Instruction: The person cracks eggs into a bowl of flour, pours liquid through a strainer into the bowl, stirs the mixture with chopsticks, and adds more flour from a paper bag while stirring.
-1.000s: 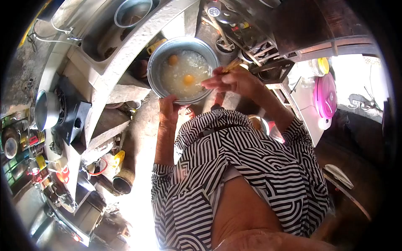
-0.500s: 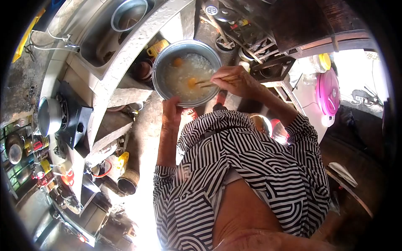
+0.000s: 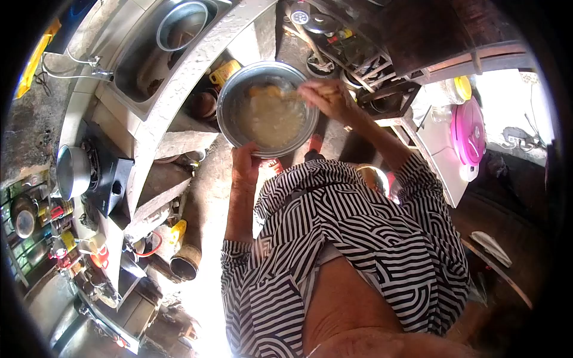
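A round metal basin [image 3: 225, 119] holds a pale, lumpy liquid [image 3: 271, 122] with orange-yellow egg [image 3: 265, 92] near its far side. My left hand [image 3: 245, 164] grips the basin's near rim, its fingers partly hidden at the edge. Over the right rim, my right hand [image 3: 329, 98] is closed around the chopsticks, which are blurred and reach over the liquid toward the egg.
To the left are a sink [image 3: 134, 74] with a metal bowl [image 3: 181, 26] and a stove [image 3: 113, 185] with a pot [image 3: 73, 172]. A wooden rack [image 3: 377, 73] stands beyond my right hand. A pink lid [image 3: 467, 135] is at the right.
My right hand has lowered the chopsticks into the basin and moved toward its far side. The two separate yolks have become a smeared orange patch. My left hand stays on the rim.
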Available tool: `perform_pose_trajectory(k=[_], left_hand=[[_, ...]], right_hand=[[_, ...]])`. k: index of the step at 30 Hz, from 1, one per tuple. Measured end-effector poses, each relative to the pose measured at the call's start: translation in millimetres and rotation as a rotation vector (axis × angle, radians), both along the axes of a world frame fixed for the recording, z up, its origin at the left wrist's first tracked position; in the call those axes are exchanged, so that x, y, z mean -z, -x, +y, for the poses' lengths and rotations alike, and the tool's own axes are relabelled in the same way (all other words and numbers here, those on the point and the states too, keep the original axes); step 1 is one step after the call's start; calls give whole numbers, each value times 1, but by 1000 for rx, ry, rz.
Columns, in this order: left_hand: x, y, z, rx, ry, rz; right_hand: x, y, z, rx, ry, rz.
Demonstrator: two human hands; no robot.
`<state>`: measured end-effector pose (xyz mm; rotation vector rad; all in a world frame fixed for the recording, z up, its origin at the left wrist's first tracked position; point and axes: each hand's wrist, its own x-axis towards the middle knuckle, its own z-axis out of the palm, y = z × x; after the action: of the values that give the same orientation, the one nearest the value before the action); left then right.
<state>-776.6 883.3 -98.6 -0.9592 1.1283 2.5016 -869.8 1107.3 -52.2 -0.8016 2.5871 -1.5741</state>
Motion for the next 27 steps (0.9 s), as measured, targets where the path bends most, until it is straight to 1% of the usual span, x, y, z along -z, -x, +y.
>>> perform_pose_trajectory(k=[1, 2, 3, 5, 6, 7, 9, 10, 11, 13, 14, 15, 17, 18, 19, 21, 22, 23, 25, 26, 27], left_hand=[[-1, 1, 1, -1, 0, 0], [-2, 2, 1, 24, 12, -5], [-2, 4, 2, 52, 24, -7], [-4, 6, 5, 72, 56, -4], [-5, 7, 6, 85, 89, -5], [-4, 8, 7, 85, 92, -3], [-3, 8, 6, 66, 87, 17], [-5, 9, 5, 67, 86, 18], [-6, 12, 8, 73, 36, 60], [-11, 13, 16, 86, -12, 92], [-14, 15, 19, 81, -3, 77], [-16, 17, 22, 75, 5, 66], [-14, 18, 18, 114, 5, 43], [-12, 18, 17, 147, 7, 20], [-10, 17, 17, 154, 5, 17], [-4, 17, 19, 114, 41, 44], [2, 17, 18, 117, 39, 41], [9, 17, 15, 143, 49, 58], [9, 20, 15, 173, 63, 83], [6, 21, 17, 167, 63, 52], [3, 23, 19, 161, 62, 19]], right_hand=[[-4, -7, 1, -40, -197, 4], [16, -13, -3, -115, -175, 221], [18, -17, -11, -113, -177, 225], [19, -23, -25, -18, 122, -20], [24, -12, -23, 28, 143, -81], [26, -7, -18, 28, 145, -79], [23, -3, -8, 154, 215, 54], [21, -10, -9, 240, 223, -162], [17, -17, -13, 243, 220, -155], [11, -32, -25, 108, 127, -252], [15, -37, -26, 88, 65, -191], [14, -33, -26, 93, 67, -186], [8, -25, -24, 15, 145, -485], [2, -23, -17, -56, 28, -373], [0, -20, -6, -50, 28, -377], [-3, -10, 14, -59, -72, -222], [-5, -6, 16, 65, -115, -135], [-2, -2, 16, 70, -114, -140], [2, 9, 5, 201, 102, -332], [9, 10, -3, 210, 228, -309], [12, 10, -10, 212, 229, -307]])
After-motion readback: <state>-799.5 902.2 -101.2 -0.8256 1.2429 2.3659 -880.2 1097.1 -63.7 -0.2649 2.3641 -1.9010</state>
